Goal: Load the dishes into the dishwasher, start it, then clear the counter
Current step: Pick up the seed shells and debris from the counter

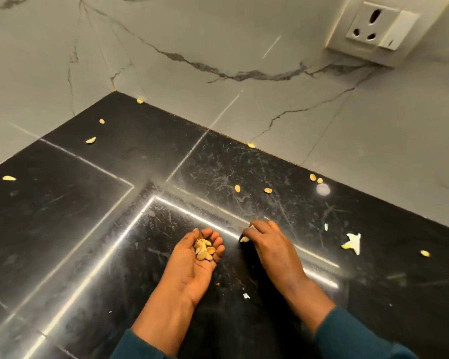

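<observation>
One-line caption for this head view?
Left hand cups shells; right hand pinches another off the black counter.

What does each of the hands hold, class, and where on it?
The left hand cups a pile of shells in its palm. The right hand pinches one shell at its fingertips.

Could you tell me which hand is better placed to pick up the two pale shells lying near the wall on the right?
The right hand. It works fingers-down on the glossy black counter, on the side nearer those two pale nut shells, pinching only one shell. The left hand lies palm-up, cupping a pile of collected shells.
</observation>
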The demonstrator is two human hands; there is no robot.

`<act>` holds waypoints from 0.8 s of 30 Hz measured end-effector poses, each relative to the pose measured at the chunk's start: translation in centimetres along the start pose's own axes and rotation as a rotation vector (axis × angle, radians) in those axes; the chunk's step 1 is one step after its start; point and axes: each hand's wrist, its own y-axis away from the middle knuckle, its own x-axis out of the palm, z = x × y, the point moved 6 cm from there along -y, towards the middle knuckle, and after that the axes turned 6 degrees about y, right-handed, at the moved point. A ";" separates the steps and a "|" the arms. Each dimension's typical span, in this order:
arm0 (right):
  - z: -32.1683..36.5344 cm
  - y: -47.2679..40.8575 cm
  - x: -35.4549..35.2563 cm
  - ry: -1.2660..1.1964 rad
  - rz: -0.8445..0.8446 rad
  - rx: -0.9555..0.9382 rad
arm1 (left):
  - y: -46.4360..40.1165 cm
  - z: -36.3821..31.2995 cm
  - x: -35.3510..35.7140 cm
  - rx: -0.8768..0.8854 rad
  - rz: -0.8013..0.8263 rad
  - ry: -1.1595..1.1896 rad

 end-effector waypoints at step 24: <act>1.5 4.1 -8.8 -0.634 -0.171 0.146 | 2.9 5.5 1.6 -0.134 0.003 0.051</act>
